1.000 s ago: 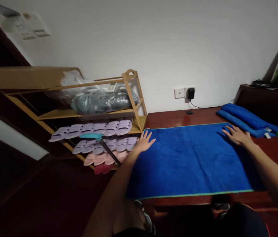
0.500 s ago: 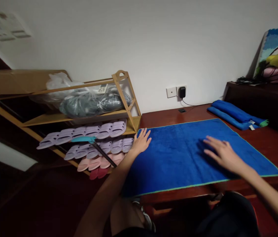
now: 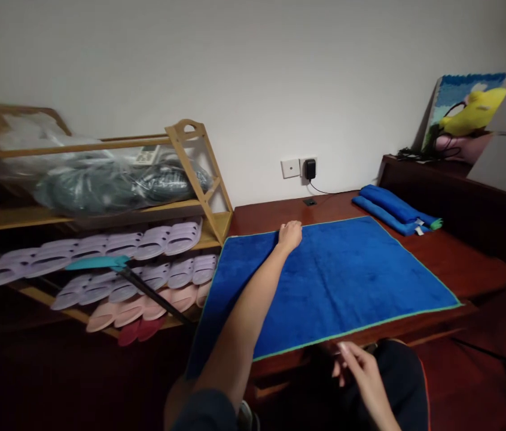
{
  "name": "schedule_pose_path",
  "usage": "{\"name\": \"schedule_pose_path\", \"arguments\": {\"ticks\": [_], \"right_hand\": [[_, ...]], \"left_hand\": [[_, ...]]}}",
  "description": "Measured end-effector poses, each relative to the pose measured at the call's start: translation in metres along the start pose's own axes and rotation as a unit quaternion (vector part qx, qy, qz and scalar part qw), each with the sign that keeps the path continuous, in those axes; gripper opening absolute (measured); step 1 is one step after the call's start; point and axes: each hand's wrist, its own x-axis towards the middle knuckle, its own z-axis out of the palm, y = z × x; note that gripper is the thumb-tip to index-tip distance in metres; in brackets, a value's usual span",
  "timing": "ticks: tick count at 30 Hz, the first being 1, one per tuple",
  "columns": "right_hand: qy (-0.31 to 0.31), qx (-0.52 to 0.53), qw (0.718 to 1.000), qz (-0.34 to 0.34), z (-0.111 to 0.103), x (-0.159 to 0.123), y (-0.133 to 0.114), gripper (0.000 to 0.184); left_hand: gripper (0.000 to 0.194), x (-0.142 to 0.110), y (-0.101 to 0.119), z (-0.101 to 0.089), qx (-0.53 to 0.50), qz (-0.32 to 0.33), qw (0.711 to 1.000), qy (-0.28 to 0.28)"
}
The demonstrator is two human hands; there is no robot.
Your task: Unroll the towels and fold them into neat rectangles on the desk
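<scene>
A blue towel (image 3: 343,269) with a green edge lies spread flat on the dark red wooden table, with a faint crease across its middle. At the towel's far edge, left of centre, my left hand (image 3: 290,235) is closed, its fingers curled over the border. My left forearm reaches across the cloth. Lower down, just off the towel's near edge and above my lap, is my right hand (image 3: 360,368). Its fingers are bent and loosely apart, with nothing visible between them. A folded blue towel (image 3: 394,209) with a white tag lies at the table's back right.
To the left stands a wooden rack (image 3: 190,161) with rows of lilac slippers (image 3: 152,240), pink slippers (image 3: 130,314) and plastic-wrapped bundles (image 3: 100,179). A teal-headed tool (image 3: 98,262) leans there. A black charger (image 3: 310,169) is plugged into the wall; a yellow plush toy (image 3: 472,114) sits at right.
My left hand has gone from the towel's far left corner rightward along its far edge and closed. My right hand has left the towel's surface and come down toward me. The view has shifted.
</scene>
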Motion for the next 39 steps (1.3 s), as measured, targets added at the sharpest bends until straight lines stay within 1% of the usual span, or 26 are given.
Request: {"name": "schedule_pose_path", "arguments": {"ticks": [1,2,5,7,10,13,15,17,20,22,24,27,30,32,34,37,39], "right_hand": [[-0.022,0.027,0.999,0.028,0.005,0.003,-0.002,0.048],[-0.024,0.046,0.998,0.045,0.009,0.007,-0.004,0.051],[0.013,0.075,0.994,0.074,0.018,0.017,-0.010,0.058],[0.041,0.075,0.994,0.075,0.020,0.019,-0.013,0.057],[0.061,0.064,0.995,0.040,0.018,0.016,-0.015,0.051],[0.084,0.051,0.995,0.008,0.012,0.007,-0.016,0.044],[0.110,0.030,0.993,-0.010,0.005,0.001,-0.018,0.041],[0.143,-0.002,0.989,-0.030,-0.004,-0.006,-0.021,0.040],[0.225,-0.045,0.972,-0.053,-0.024,-0.016,-0.026,0.038],[0.294,-0.063,0.952,-0.053,-0.040,-0.020,-0.029,0.038],[0.356,-0.075,0.931,-0.045,-0.058,-0.021,-0.035,0.043],[0.398,-0.084,0.912,-0.059,-0.082,-0.014,-0.055,0.045],[0.420,-0.082,0.896,-0.118,-0.103,0.003,-0.090,0.042],[0.434,-0.067,0.884,-0.162,-0.117,0.019,-0.116,0.041],[0.425,-0.040,0.883,-0.196,-0.128,0.036,-0.143,0.041],[0.372,0.008,0.904,-0.212,-0.140,0.063,-0.179,0.048],[0.341,0.034,0.916,-0.209,-0.142,0.080,-0.201,0.052]], "left_hand": [[0.033,0.005,0.002,0.006,-0.009,-0.013,1.000,0.008],[0.033,0.008,0.003,0.012,-0.017,-0.025,0.999,0.014],[0.029,0.013,0.002,0.022,-0.039,-0.048,0.998,0.021],[0.027,0.016,0.000,0.024,-0.054,-0.056,0.997,0.019],[0.019,0.024,-0.002,0.019,-0.091,-0.071,0.993,0.002],[0.010,0.033,-0.005,0.009,-0.151,-0.106,0.983,-0.014],[0.007,0.039,-0.006,0.002,-0.211,-0.128,0.969,-0.023],[0.006,0.042,-0.007,-0.008,-0.284,-0.138,0.948,-0.032],[0.010,0.043,-0.007,-0.025,-0.391,-0.136,0.909,-0.036],[0.012,0.040,-0.008,-0.040,-0.454,-0.128,0.881,-0.034],[0.013,0.037,-0.008,-0.058,-0.510,-0.116,0.851,-0.032],[0.016,0.028,-0.010,-0.090,-0.581,-0.096,0.808,-0.025],[0.020,0.016,-0.016,-0.124,-0.634,-0.077,0.770,-0.001],[0.020,0.005,-0.023,-0.145,-0.658,-0.063,0.750,0.022],[0.019,-0.005,-0.031,-0.164,-0.675,-0.053,0.735,0.045],[0.017,-0.020,-0.043,-0.189,-0.695,-0.052,0.711,0.091],[0.017,-0.027,-0.048,-0.203,-0.695,-0.060,0.704,0.133]]}}
